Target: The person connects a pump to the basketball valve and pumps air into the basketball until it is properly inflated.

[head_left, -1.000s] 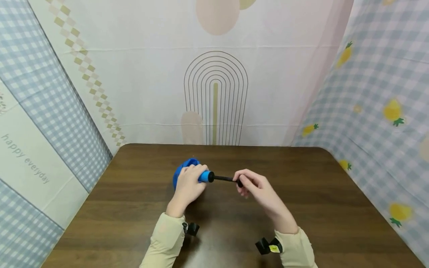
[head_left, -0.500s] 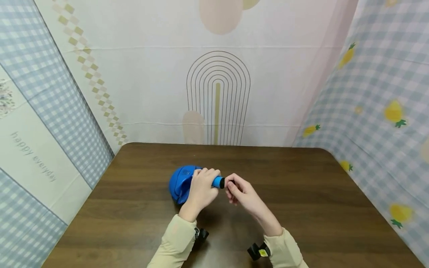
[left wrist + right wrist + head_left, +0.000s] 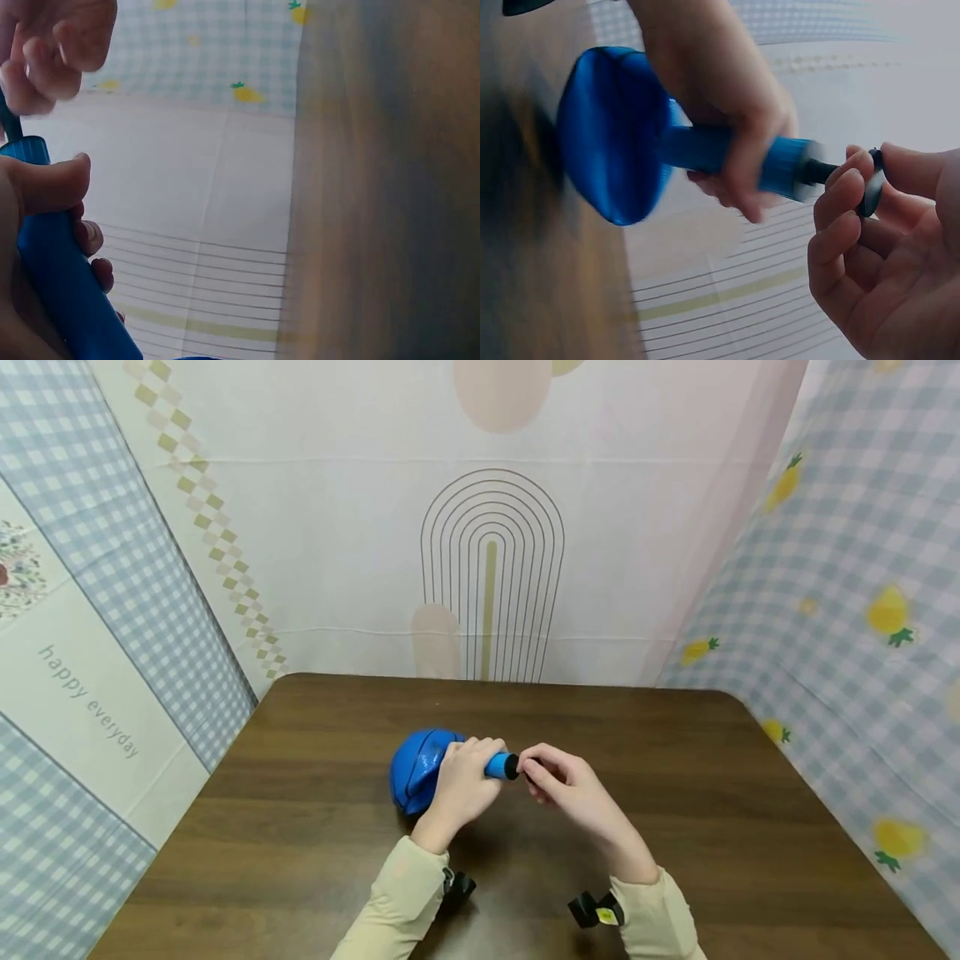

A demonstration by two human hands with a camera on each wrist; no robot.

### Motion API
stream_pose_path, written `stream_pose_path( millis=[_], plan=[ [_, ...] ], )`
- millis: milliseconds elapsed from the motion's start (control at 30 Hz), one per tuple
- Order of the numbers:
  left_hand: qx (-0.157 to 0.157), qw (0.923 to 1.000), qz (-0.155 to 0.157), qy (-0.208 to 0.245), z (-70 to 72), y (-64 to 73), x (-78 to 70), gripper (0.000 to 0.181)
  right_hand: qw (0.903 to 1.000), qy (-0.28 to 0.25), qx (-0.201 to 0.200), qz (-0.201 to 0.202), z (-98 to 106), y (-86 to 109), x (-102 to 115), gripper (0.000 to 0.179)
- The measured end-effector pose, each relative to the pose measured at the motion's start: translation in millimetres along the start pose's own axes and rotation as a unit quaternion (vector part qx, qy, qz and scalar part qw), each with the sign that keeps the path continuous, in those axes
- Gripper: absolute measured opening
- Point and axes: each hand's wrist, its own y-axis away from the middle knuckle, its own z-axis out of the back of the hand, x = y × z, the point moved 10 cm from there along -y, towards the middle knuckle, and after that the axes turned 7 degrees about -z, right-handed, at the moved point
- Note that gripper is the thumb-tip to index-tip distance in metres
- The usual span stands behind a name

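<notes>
A blue hand pump (image 3: 697,148) runs from a soft, dented blue ball (image 3: 415,770) toward the right. My left hand (image 3: 467,777) grips the pump's barrel, its fingers wrapped around it, as the left wrist view also shows. At the barrel's outer end is a black cap, with a short length of black rod (image 3: 822,172) showing. My right hand (image 3: 570,785) pinches the small black handle (image 3: 872,184) on that rod between thumb and fingers. In the right wrist view the ball bulges at its edges and has a deep fold in the middle.
The brown wooden table (image 3: 300,827) lies beneath both hands. Behind it hangs a pale patterned cloth (image 3: 337,552), with checked cloth (image 3: 825,693) on the right and more at the left. Black camera mounts sit on both wrists.
The long black rod seen a second ago went into the barrel as the hands came together. Since then the right hand has drawn slightly away. Ball and left hand have shifted a little right.
</notes>
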Motion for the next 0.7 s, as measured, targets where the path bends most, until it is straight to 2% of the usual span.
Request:
stream_pose_path(
  millis=[233,333,500,600,700],
  plan=[
    [-0.035,0.9986,0.039,-0.011,17.2,1.0,24.3,0.02,0.9974,-0.03,-0.019,0.063,18.8,15.8,22.9,0.015],
    [-0.038,0.9987,0.032,-0.004,14.7,0.6,19.3,0.019,0.9962,-0.035,-0.012,0.079,11.3,12.7,21.5,0.015],
    [-0.022,0.9995,0.011,0.019,1.1,-0.8,-0.2,0.013,0.9981,-0.02,-0.012,0.058,-6.6,-0.8,7.8,0.017],
    [-0.015,0.9996,0.007,0.024,-2.3,-0.7,-7.0,0.012,0.9989,-0.002,-0.024,0.039,-7.8,-2.2,4.2,0.016],
    [-0.016,0.9997,0.0,0.019,1.4,-1.3,-8.5,0.015,0.9985,0.032,-0.029,0.033,-4.2,1.5,8.1,0.014]
  ],
)
